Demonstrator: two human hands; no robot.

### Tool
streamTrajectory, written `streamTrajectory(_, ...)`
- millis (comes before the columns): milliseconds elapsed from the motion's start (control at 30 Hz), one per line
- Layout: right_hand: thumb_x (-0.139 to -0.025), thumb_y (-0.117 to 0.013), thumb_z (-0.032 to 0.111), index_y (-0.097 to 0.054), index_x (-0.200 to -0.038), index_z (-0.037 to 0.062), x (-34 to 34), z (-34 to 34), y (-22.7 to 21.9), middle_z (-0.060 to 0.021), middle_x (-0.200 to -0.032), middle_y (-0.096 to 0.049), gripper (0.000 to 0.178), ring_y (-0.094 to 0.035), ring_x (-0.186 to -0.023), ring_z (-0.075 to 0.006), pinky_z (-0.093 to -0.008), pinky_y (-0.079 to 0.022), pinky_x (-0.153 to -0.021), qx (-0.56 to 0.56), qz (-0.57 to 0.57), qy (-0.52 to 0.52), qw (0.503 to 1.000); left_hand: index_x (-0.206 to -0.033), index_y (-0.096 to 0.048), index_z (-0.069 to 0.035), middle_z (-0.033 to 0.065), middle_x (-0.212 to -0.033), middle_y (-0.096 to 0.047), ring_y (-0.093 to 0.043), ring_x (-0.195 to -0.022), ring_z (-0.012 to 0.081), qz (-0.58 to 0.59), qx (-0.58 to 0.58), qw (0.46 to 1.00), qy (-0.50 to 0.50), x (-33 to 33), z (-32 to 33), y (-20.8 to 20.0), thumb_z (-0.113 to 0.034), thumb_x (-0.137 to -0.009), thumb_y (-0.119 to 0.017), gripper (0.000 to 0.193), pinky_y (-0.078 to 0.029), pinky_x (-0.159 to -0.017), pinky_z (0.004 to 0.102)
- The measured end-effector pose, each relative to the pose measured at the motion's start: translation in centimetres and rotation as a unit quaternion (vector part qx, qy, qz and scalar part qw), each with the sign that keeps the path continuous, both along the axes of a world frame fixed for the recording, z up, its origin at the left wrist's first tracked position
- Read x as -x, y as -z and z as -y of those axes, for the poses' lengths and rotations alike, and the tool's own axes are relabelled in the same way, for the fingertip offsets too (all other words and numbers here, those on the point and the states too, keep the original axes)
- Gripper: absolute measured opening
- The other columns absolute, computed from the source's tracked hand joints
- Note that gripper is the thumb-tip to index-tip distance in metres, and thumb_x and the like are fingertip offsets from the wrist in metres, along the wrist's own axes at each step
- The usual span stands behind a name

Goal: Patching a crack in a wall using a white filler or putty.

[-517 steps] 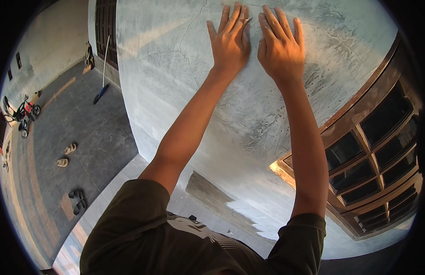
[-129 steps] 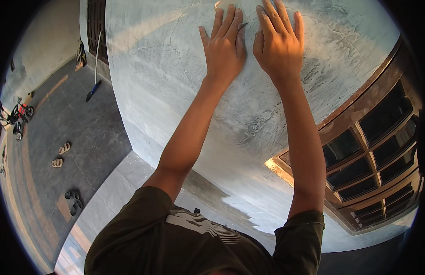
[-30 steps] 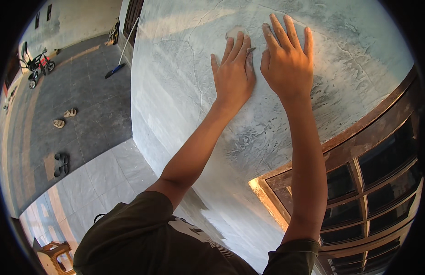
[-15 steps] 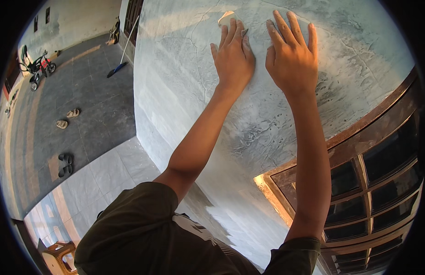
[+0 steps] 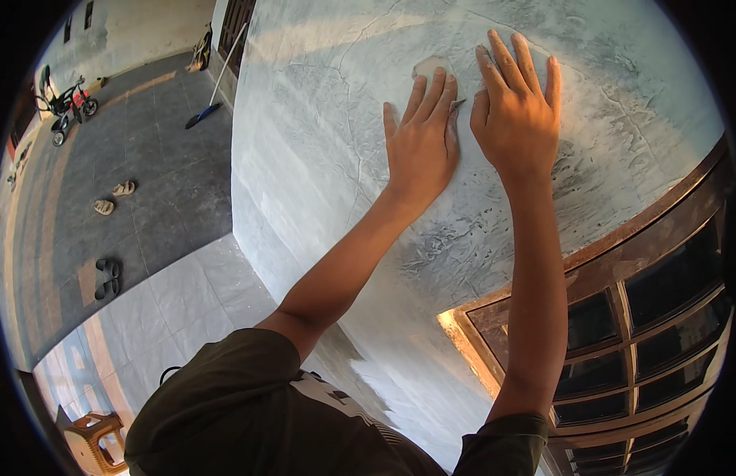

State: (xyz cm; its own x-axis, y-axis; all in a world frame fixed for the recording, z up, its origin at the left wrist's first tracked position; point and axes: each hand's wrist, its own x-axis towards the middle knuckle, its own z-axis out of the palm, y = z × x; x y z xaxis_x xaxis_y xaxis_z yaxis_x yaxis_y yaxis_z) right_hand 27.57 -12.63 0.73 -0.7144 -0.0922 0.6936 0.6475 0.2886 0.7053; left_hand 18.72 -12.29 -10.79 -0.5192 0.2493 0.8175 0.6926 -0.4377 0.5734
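My left hand [image 5: 422,149] presses a thin beige sheet that looks like sandpaper [image 5: 431,67] against the plastered wall [image 5: 304,159]. The sheet's end shows above the fingertips, and a grey edge of it pokes out by the thumb; the rest is hidden beneath the palm. To the right, my right hand [image 5: 517,127] lies flat on the same wall, fingers spread, with nothing visible in it. Its fingertips look dusty. Around both hands the grey-white surface is patchy, with cracks and rough trowel marks.
A brown-framed window [image 5: 622,317] borders the wall at lower right. On the left floor are sandals [image 5: 106,278], a child's tricycle [image 5: 70,111] and a blue broom [image 5: 203,116]. A plastic stool [image 5: 94,444] stands at lower left.
Both hands have slid down the wall and slightly right, the left one farther. The sandpaper has moved along under the left hand.
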Motion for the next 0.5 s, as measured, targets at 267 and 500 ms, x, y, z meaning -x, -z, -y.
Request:
streamTrajectory(267,-0.089,-0.059,0.011,-0.071,-0.126,0.013,0.1,-0.5,0.0,0.0024,-0.147,-0.06,0.039,-0.049,-0.143,-0.0201,-0.0533,-0.03,-0.122,0.021,-0.009,0.002,1.0,-0.145,-0.055,-0.005,0.0122,-0.156,-0.051,-0.044,-0.146,0.038,0.016,-0.014,1.0,-0.002,-0.3,0.4,0.0,-0.012,-0.1,-0.055,0.046,-0.029,-0.11,0.0755)
streamTrajectory(500,-0.085,-0.061,0.012,-0.073,-0.119,0.0093,0.2,-0.1,-0.1,-0.0013,-0.141,-0.064,0.036,-0.053,-0.138,-0.0233,-0.0561,-0.033,-0.12,0.006,0.001,-0.025,1.0,-0.144,-0.056,-0.004,0.0116,-0.156,-0.051,-0.043,-0.146,0.0376,0.053,-0.019,0.998,0.008,3.2,-1.6,-2.6,-0.011,-0.1,-0.054,0.045,-0.027,-0.112,0.0751)
